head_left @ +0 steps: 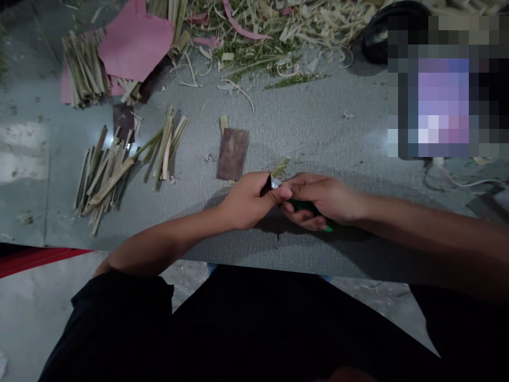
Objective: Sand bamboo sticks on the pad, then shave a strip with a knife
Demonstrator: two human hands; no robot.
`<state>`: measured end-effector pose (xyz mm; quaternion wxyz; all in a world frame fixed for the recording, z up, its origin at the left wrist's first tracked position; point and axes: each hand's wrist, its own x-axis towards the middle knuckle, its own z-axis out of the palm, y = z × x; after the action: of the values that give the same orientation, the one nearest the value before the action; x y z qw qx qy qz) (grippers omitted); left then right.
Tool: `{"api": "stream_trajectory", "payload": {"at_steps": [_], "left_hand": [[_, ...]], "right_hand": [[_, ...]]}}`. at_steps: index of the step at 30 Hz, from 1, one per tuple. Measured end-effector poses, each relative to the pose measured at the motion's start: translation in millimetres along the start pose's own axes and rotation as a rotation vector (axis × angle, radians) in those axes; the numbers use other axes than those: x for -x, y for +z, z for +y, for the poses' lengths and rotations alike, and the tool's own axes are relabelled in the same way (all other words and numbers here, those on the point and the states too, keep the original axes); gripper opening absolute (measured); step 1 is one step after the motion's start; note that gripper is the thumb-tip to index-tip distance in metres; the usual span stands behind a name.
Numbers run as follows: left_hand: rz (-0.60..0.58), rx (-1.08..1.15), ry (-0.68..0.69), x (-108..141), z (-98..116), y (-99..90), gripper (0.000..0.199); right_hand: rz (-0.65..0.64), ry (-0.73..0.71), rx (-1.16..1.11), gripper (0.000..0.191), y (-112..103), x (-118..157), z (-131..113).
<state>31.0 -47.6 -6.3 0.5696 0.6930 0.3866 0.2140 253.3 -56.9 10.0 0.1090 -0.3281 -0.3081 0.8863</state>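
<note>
My right hand (318, 199) is closed around a green-handled knife (328, 228), whose short metal blade (275, 183) points left at the left thumb. My left hand (252, 199) is closed and touches the right fingertips. From between the hands a pale green plant strip (282, 166) sticks out away from me; my left fingers seem to pinch it, though its lower part is hidden. Just beyond the left hand lies a flat brown rectangular piece (233, 154), with a short bit of pale strip (224, 122) showing from under its far edge.
Cut plant strips (105, 180) lie in a loose pile on the left of the grey table (302, 122). Bundled strips (85, 69) and pink paper (137, 48) sit at the far left. Curled shavings (286, 32) cover the back. A white cable (465, 183) runs at right, near a blurred-out screen.
</note>
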Motion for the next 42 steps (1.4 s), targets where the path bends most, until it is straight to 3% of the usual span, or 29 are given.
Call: {"api": "stream_trajectory", "payload": {"at_steps": [4, 9, 12, 24, 28, 36, 42], "left_hand": [[-0.013, 0.031, -0.021, -1, -1, 1.0, 0.085], [-0.004, 0.007, -0.054, 4, -2, 1.2, 0.082], [-0.013, 0.024, -0.035, 5, -1, 1.3, 0.082], [-0.052, 0.098, -0.012, 1, 1, 0.6, 0.087], [-0.012, 0.067, 0.041, 0, -2, 1.0, 0.088], [0.032, -0.097, 0.024, 7, -6, 1.3, 0.083], [0.037, -0.117, 0.013, 7, -8, 2.3, 0.083]], "right_hand": [[0.056, -0.08, -0.01, 0.05, 1, 0, 3], [-0.171, 0.052, -0.08, 0.044, -4, 2, -2], [-0.209, 0.077, -0.086, 0.044, -6, 2, -3], [-0.036, -0.031, 0.09, 0.057, -4, 0, -3], [0.031, -0.055, 0.107, 0.056, -1, 2, -6], [-0.073, 0.071, 0.073, 0.056, -2, 2, -7], [-0.03, 0.025, 0.006, 0.055, 2, 0, -3]]}}
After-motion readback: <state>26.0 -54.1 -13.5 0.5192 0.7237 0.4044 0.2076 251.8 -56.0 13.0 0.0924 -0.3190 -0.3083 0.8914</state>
